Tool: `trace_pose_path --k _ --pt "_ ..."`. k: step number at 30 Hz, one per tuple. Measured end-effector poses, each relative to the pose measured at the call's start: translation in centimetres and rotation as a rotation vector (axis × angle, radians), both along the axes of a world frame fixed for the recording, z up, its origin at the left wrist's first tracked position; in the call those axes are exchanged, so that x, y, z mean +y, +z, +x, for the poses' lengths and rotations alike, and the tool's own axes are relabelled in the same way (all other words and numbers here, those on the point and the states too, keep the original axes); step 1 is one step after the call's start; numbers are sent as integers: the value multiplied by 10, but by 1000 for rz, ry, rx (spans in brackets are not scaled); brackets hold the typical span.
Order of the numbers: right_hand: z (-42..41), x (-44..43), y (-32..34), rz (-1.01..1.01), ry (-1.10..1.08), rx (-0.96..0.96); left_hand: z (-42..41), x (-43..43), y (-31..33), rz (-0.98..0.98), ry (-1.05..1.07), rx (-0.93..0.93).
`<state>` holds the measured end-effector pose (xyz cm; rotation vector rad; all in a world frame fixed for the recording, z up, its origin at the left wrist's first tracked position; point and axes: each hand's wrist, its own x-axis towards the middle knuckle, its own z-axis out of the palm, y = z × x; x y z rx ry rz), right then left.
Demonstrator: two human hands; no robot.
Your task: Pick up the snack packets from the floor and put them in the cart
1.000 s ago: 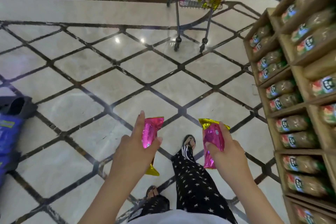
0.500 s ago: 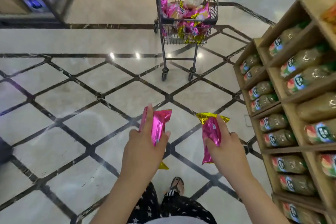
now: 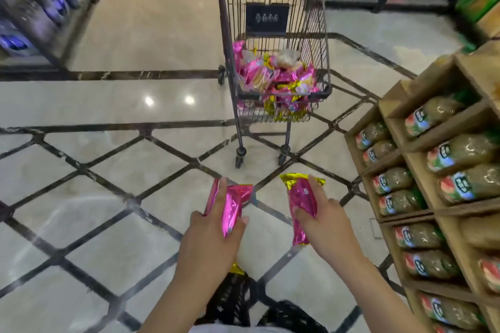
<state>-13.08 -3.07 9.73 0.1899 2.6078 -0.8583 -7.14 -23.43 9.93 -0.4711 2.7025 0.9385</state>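
Observation:
My left hand grips a pink foil snack packet with gold ends, thumb on one side and fingers on the other. My right hand holds a second pink and gold packet the same way. Both packets are at waist height above the floor. Straight ahead stands a dark wire shopping cart, its basket holding several pink and gold snack packets. The cart is beyond arm's reach of both hands.
A wooden shelf unit of bagged goods fills the right side, close to my right arm. Dark shelving with blue items runs along the far left. The marble floor with dark diamond lines lies between me and the cart.
The view has tilted up and I have moved toward the cart, which now looks larger and nearer. Both hands still hold their packets, carried forward.

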Motion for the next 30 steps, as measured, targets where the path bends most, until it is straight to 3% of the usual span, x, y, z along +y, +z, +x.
trace_pose_path --k 5,11,18,23,30 --pt "-80 -49 8 -165 -85 51 -85 -33 3 -5 -67 22" --pt "-153 -50 -13 -345 -225 -116 -187 -42 -17 -8 -69 18" --pt "-318 -13 -17 -368 -312 -17 -334 -24 -16 -63 -84 16" --pt "-417 -4 -10 -349 -260 -37 -443 -6 14 -57 -84 23" --pt "-526 -7 -7 -220 -176 2 -539 -11 9 -39 -64 54"
